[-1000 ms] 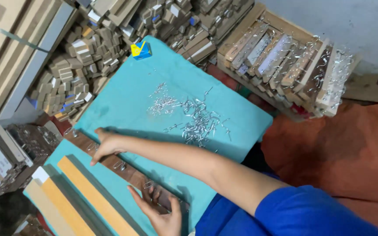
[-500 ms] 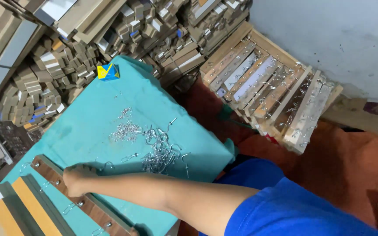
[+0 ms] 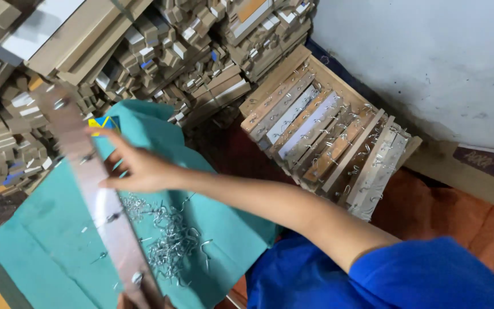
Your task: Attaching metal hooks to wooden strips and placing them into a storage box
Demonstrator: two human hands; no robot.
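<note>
The head view shows a long wooden strip (image 3: 95,194) fitted with small metal hooks, lifted clear of the teal cloth (image 3: 47,229) and running from the upper left down to the bottom edge. The right hand (image 3: 138,169) is laid against the strip near its middle, fingers (image 3: 107,134) spread and extended along it, thumb underneath; it is steadied there rather than clenched. At the bottom edge, part of the left hand (image 3: 144,300) is seen at the strip's lower end, but whether it is closed round the wood cannot be told. The strip is judged stiff, light and prone to swing at its free end; the bare wood between hooks is the safer hold. A pile of loose wire hooks (image 3: 170,243) lies on the cloth just beside it. 1 wooden crate (image 3: 284,71) of finished strips stands well apart.
</note>
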